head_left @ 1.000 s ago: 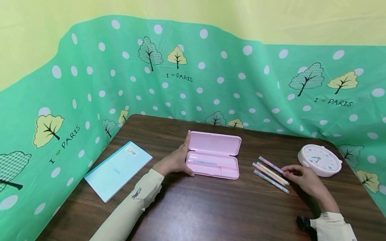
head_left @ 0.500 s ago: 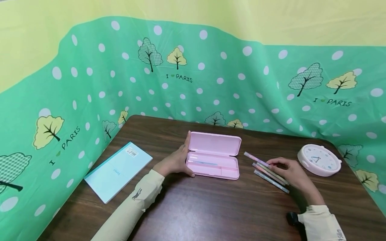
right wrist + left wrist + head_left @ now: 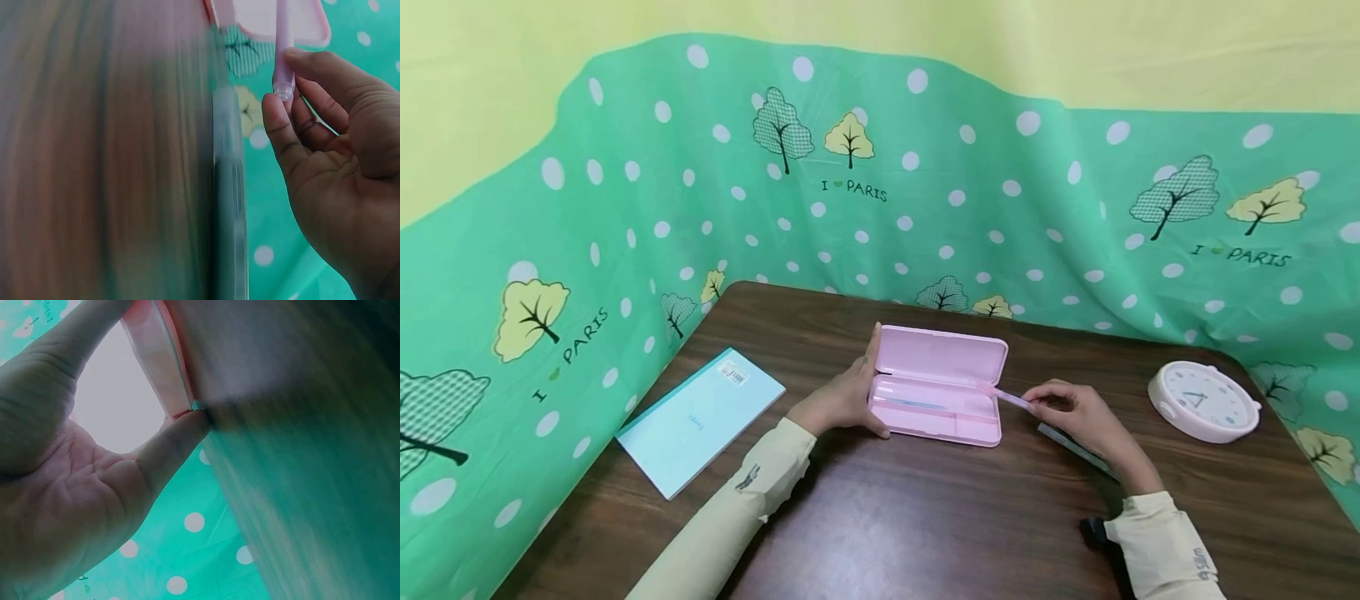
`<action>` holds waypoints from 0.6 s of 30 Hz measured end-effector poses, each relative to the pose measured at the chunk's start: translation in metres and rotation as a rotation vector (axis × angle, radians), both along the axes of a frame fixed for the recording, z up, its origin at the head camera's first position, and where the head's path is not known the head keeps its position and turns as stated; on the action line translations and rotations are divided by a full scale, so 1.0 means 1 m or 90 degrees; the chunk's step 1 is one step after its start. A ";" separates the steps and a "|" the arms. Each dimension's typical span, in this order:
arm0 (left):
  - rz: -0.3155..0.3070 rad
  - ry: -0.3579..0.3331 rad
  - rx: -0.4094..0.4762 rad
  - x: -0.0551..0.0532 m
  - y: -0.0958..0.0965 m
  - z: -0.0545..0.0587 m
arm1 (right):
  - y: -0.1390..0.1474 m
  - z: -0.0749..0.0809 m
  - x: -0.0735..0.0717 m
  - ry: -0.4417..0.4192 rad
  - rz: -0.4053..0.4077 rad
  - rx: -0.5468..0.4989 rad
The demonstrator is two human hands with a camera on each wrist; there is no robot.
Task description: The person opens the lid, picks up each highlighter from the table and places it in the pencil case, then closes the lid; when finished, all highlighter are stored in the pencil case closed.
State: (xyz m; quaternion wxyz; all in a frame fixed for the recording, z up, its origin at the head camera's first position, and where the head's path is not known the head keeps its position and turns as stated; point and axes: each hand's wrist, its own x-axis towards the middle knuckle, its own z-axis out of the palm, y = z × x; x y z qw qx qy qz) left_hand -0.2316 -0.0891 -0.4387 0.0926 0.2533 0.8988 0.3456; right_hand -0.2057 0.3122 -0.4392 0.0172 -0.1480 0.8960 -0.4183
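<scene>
The right hand (image 3: pixel 1082 421) pinches a purple pen (image 3: pixel 1011 398) near one end between its fingertips, with the other end pointing left over the right edge of an open pink pencil case (image 3: pixel 928 432). Whether that far end touches the case cannot be told. In the right wrist view, a clear tip shows on the pen's near end, just beyond the pinch.

The left hand (image 3: pixel 842 396) lies against the left end of the case, its thumb at the front corner and its fingers stretched up beside the lid (image 3: pixel 942 357); thumb and fingers are spread wide, and the left wrist view shows one fingertip touching a corner of the case.

The case sits on the dark wood-grain desk (image 3: pixel 880 525), with its lid raised at the back and its base divided by low walls. A slim light blue pen (image 3: pixel 913 404) lies lengthwise inside the base, toward the left. A grey pen (image 3: pixel 1078 452) rests slantwise on the desk, partly covered by the right hand.

A light blue notebook (image 3: pixel 700 425) lies to the left of the left arm. A round pale alarm clock (image 3: pixel 1204 402) lies face up at the far right. Green polka-dot cloth (image 3: pixel 940 225) with printed trees hangs behind.
</scene>
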 end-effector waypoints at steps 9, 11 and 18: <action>-0.013 0.005 0.008 -0.004 0.000 -0.005 | -0.028 -0.002 -0.011 -0.005 0.044 -0.025; -0.017 0.019 0.010 -0.009 -0.002 -0.011 | -0.033 -0.002 -0.013 0.004 0.052 -0.023; -0.003 -0.005 0.008 0.000 0.001 0.003 | -0.051 -0.006 -0.020 0.017 0.084 -0.038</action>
